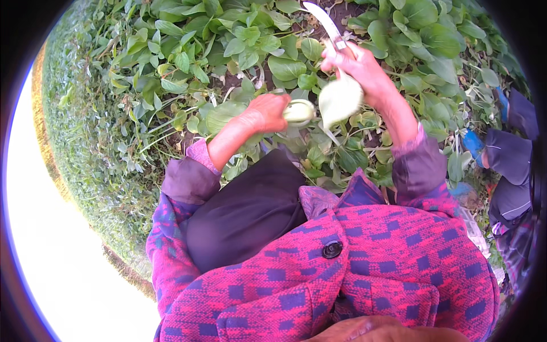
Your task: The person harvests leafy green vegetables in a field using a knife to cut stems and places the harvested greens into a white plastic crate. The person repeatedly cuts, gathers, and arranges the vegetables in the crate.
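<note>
My left hand (268, 113) is closed around a leafy green vegetable (299, 112), its pale stalk base pointing right. In my right hand (359, 70) is a knife with a curved blade (327, 21), the tip towards the upper left. A pale leaf (340, 99), blurred by motion, hangs just below the right hand; whether the fingers hold it or it is falling, I cannot tell. The leaf and the vegetable are close together, with a narrow gap between them. Growing leafy greens (287, 68) surround both hands.
Dense leafy plants (436, 34) cover the ground at the upper right, with weedy growth (98, 128) at the left. At the right edge is another person in dark clothing (510, 154) with blue shoes or covers (473, 143). My dark trouser leg (248, 213) is below my left hand.
</note>
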Action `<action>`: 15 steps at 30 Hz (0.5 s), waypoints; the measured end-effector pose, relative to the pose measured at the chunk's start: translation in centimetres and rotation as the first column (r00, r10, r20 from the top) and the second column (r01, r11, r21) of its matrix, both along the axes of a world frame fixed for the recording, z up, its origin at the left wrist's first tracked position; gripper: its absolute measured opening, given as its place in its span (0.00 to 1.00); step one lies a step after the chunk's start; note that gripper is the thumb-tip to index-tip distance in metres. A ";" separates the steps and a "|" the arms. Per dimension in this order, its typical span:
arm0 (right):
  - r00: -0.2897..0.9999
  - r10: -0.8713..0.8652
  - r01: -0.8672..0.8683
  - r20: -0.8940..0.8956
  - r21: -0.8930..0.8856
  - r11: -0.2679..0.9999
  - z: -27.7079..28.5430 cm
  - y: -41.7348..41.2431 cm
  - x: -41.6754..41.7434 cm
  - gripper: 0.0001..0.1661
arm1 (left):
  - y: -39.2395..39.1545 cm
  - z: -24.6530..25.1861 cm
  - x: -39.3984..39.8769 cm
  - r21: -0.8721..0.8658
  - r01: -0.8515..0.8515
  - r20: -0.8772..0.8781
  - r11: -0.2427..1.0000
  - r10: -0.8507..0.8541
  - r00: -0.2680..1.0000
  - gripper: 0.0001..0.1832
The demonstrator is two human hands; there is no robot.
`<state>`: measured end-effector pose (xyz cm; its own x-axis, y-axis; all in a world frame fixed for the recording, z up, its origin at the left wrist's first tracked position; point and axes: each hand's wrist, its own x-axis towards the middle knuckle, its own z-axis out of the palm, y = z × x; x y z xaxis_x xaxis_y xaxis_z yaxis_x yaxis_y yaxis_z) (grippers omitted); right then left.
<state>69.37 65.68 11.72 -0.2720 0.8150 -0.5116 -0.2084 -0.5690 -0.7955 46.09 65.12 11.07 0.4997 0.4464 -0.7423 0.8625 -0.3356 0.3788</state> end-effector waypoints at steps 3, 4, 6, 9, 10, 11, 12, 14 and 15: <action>0.951 0.040 -0.011 0.306 -0.096 0.995 -4.3 4.0 0.0 0.25 | 2.9 2.7 2.3 -0.106 -0.154 0.243 0.982 0.176 0.954 0.26; 0.952 0.031 -0.021 0.303 -0.038 0.999 -6.2 5.2 -0.3 0.25 | 4.2 3.5 3.0 -0.035 -0.232 0.285 0.972 0.232 0.930 0.28; 0.964 -0.192 0.173 0.185 0.114 0.978 -11.1 7.5 -2.7 0.24 | 7.1 4.1 4.1 0.231 -0.306 0.353 0.924 0.214 0.911 0.30; 0.951 0.176 -0.124 0.256 -0.209 0.970 -11.1 8.9 -4.2 0.24 | 11.1 1.4 1.6 0.632 -0.223 0.101 0.742 0.207 0.973 0.31; 0.932 0.233 -0.163 0.276 -0.253 0.954 -11.5 8.3 -4.4 0.24 | 11.7 0.1 -0.2 0.647 -0.186 0.045 0.740 0.206 0.977 0.24; 0.910 0.296 -0.209 0.289 -0.296 0.932 -11.8 7.1 -4.8 0.25 | 11.9 -1.5 -2.7 0.625 -0.178 -0.003 0.760 0.230 0.973 0.24; 0.934 0.258 -0.162 0.246 -0.351 0.922 -12.1 5.7 -5.0 0.25 | 11.0 -3.0 -5.1 0.656 -0.176 0.026 0.734 0.211 0.977 0.24; 0.749 0.581 -0.438 0.320 -0.418 0.796 -12.0 3.4 -3.8 0.24 | 9.8 -5.1 -7.4 0.676 -0.212 0.091 0.706 0.205 0.975 0.24; 0.796 0.528 -0.432 0.295 -0.334 0.838 -12.5 1.2 -3.0 0.25 | 9.4 -5.7 -7.7 0.664 -0.248 0.131 0.705 0.217 0.967 0.24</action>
<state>66.41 66.90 -0.74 -0.3524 0.4682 -0.8103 0.4167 -0.6968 -0.5838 38.35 74.49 5.33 0.3345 0.9243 -0.1840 0.9371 -0.3054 0.1690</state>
